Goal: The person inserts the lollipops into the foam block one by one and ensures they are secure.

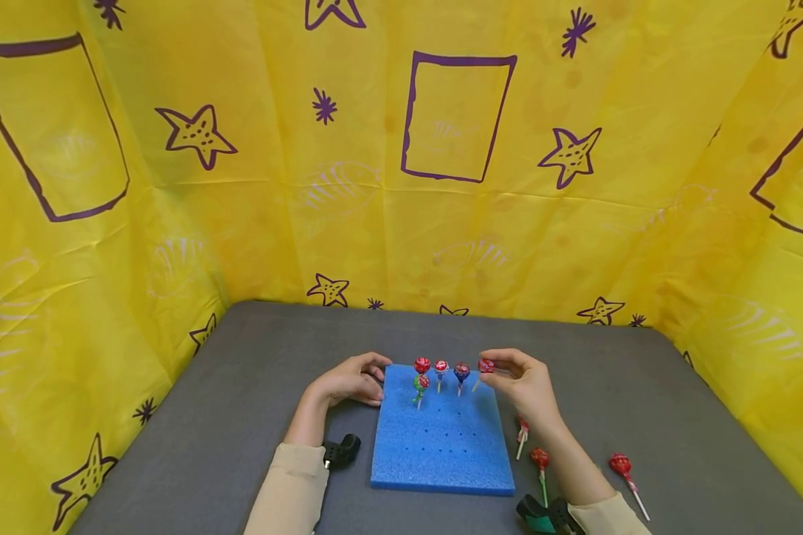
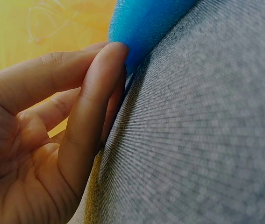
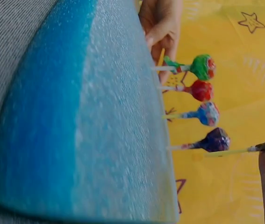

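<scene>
In the head view my right hand pinches a red-wrapped lollipop by its head, over the far right part of a blue foam board. Its pale stick points down, apart from the board in the right wrist view. Standing upright in the board are a red lollipop, a green-and-red one, a red-white-blue one and a dark purple one. My left hand, fingers loosely bent, touches the board's left edge near its far corner; the left wrist view shows fingertips against the foam.
Rows of small holes mark the board's near half. On the grey table, loose lollipops lie right of the board: one by its edge, one beside my right forearm, one farther right. Yellow cloth surrounds the table's far sides.
</scene>
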The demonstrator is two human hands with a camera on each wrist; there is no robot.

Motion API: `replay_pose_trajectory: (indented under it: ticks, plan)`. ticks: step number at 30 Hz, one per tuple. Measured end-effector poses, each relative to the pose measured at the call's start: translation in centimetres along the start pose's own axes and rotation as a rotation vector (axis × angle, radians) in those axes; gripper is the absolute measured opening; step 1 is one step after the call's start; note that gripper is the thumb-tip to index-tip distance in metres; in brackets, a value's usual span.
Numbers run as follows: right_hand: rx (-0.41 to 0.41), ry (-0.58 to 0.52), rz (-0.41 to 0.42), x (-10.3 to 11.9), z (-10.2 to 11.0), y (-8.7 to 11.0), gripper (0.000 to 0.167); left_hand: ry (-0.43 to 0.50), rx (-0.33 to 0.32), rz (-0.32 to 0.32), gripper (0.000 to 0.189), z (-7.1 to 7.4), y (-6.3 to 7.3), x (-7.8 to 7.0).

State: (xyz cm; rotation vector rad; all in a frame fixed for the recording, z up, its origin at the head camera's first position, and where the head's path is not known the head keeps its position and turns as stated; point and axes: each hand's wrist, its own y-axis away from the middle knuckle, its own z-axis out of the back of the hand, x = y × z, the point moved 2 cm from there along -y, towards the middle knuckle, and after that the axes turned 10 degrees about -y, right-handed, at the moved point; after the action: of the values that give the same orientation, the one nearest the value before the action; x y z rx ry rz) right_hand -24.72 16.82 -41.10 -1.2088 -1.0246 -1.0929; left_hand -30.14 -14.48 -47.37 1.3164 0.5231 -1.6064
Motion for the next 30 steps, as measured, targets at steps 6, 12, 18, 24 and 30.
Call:
replay_pose_trajectory:
  ticks: [6, 12, 18, 24, 30]
  plan:
    - [0.030, -0.028, 0.021, -0.2, -1.1, -0.1, 0.033, 0.006, 0.007, -0.003, 0.061, 0.0, 0.0, 0.1]
    - [0.064, -0.018, 0.007, -0.7, -2.1, -0.3, 0.032, 0.006, 0.015, -0.009, 0.061, 0.0, 0.0, 0.0]
    - [0.095, 0.007, 0.017, -1.0, -2.8, -0.2, 0.031, 0.009, 0.016, -0.012, 0.062, 0.0, 0.1, -0.1]
    - [0.108, -0.007, 0.011, -1.4, -3.3, 0.0, 0.032, 0.003, 0.019, -0.015, 0.062, 0.1, 0.0, -0.1]
    - [0.124, -0.026, 0.000, -1.7, -3.9, 0.1, 0.032, -0.003, 0.019, -0.013, 0.062, 0.1, -0.1, 0.0]
